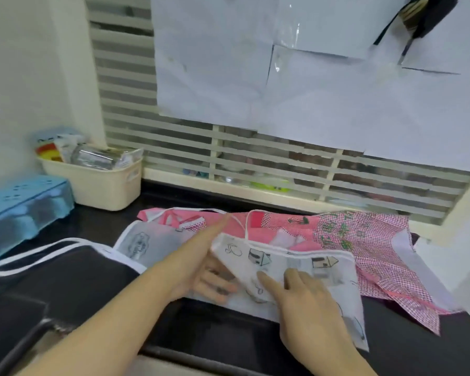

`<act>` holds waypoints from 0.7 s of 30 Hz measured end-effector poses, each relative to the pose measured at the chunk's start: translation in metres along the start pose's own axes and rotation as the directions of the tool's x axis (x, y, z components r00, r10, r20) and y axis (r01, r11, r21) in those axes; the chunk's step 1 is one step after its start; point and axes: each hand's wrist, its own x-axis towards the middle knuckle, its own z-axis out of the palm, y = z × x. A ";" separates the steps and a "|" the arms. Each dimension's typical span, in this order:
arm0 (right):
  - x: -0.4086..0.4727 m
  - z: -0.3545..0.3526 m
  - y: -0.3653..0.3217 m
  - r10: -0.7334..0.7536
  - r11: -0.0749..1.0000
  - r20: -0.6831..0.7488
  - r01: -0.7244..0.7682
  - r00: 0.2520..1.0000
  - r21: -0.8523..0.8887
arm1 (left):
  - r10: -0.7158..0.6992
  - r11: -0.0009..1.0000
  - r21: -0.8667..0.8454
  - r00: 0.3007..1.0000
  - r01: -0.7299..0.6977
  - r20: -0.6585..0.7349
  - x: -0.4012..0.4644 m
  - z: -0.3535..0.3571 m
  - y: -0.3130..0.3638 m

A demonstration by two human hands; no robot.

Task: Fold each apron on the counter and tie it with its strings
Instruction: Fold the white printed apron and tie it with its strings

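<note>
A white apron [318, 270] printed with small houses lies partly folded on the black counter [228, 329]. My left hand [198, 267] lies flat at its left edge, index finger stretched toward a white string [242, 226], the other fingers under the folded flap. My right hand [307, 302] presses down on top of the white fabric with straight fingers. Behind it a pink apron [345, 234] with checked and plain patches lies spread out. A black apron [65, 270] with white trim lies at the left.
A cream basket [101, 185] with packets stands at the back left, beside a blue plastic box [22, 204]. A louvred window [255, 158] partly covered with white paper sheets runs along the back. White walls close both sides.
</note>
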 end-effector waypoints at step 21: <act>-0.031 -0.006 0.036 0.712 0.365 0.325 -0.723 0.623 0.587 | 0.411 0.885 0.414 0.776 -0.214 -0.478 -0.024 -0.090 -0.032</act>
